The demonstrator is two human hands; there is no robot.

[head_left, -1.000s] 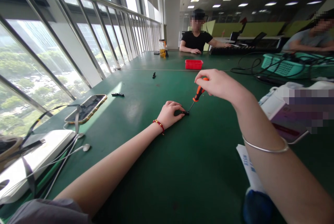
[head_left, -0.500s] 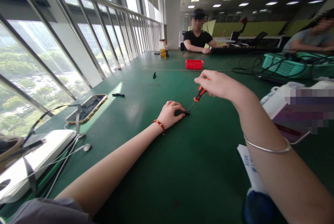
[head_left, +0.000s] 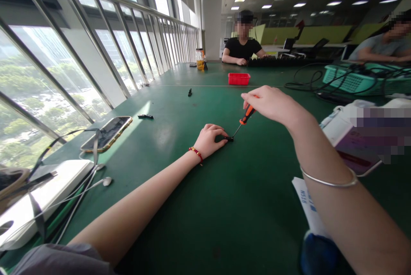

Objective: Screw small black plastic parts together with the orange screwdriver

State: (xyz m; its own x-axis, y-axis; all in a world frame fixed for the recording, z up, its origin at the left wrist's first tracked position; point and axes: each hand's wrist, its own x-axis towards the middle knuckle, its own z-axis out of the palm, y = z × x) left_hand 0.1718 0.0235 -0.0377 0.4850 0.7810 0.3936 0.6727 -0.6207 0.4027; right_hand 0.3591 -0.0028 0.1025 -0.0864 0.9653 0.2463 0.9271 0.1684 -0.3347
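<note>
While my left hand pins a small black part to the green table, my right hand works a screwdriver at its free end, so I take the step in hand to be driving or loosening something there; the piece is too small for me to tell which, or whether the tip is seated. The next move, I judge, calls for a steady pinch and a twist of the handle, with the shaft kept from slipping off. On the left, my thumb and fingertips are nearly together, with only the part's thickness between them. On the right, my fingers are curled round the orange-and-black handle, covering its top. The part juts out rightward from the left pinch, lying below and to the left of my right hand, with the slanted shaft bridging the gap.
</note>
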